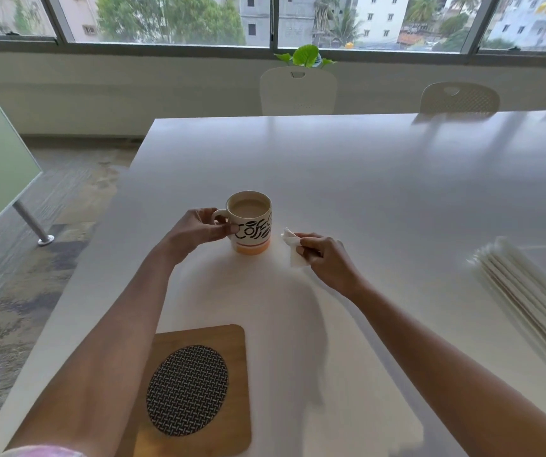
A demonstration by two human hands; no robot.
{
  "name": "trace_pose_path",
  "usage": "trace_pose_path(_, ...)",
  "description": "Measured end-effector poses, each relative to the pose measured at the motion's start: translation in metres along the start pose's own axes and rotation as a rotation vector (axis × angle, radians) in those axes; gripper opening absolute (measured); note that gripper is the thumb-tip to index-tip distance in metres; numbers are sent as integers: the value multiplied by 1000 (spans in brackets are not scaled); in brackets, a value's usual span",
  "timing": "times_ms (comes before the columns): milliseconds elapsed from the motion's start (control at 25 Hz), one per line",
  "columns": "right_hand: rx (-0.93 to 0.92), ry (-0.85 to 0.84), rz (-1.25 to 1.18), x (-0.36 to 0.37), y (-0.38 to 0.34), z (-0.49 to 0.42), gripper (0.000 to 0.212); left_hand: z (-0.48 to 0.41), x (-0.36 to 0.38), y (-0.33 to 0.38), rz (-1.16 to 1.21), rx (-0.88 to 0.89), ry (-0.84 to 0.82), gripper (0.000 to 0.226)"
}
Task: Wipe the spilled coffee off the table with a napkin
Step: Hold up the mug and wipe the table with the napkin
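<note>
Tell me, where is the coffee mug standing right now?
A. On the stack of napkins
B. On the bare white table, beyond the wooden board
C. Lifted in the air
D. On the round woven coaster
B: the coffee mug stands on the bare white table, beyond the wooden board, with the left hand at its handle.

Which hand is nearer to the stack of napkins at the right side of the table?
Right. The right hand, pinching a crumpled napkin, lies between the mug and the napkin stack. The left hand is on the mug's handle, farther left.
</note>
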State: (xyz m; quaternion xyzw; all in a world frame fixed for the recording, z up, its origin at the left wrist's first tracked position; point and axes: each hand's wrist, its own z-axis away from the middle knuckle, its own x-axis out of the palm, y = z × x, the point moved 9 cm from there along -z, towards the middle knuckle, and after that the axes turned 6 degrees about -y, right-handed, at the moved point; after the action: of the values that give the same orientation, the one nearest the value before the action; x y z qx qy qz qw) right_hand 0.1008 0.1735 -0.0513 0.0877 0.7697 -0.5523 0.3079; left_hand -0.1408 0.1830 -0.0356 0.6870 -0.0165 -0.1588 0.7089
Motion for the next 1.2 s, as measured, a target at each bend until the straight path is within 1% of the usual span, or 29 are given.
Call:
trace_pose_path(80, 7, 14, 36, 1, 1, -2, 25, -2, 3, 1, 12, 15, -36, 43)
trace_pose_path(200, 2, 19, 83, 6, 1, -3, 26, -5, 2, 0, 37, 34, -32, 53)
trace_pose_path(360, 6, 35, 124, 8, 3, -5, 27, -9, 1, -3, 60, 55, -39, 35)
trace_pose_path(560, 17, 23, 144, 12, 6, -9, 27, -10, 2, -4, 70, 82, -55, 50)
trace_pose_path(760, 15, 32, 138, 12, 4, -11, 30, -10, 5, -2, 75, 103, -71, 51)
trace_pose_path(960, 23, 51, 113, 9, 4, -14, 31, -9, 1, 4, 92, 121, -46, 34)
trace_pose_path(1080, 25, 50, 101, 9, 5, -15, 32, -6, -9, 15, 103, 139, 1, 18)
trace_pose_path(1120, 25, 47, 97, 10, 5, -15, 32, -6, -13, 19, 102, 149, 17, 16)
trace_pose_path(1200, 24, 46, 96, 11, 5, -18, 32, -5, -21, 27, 102, 166, 58, 22)
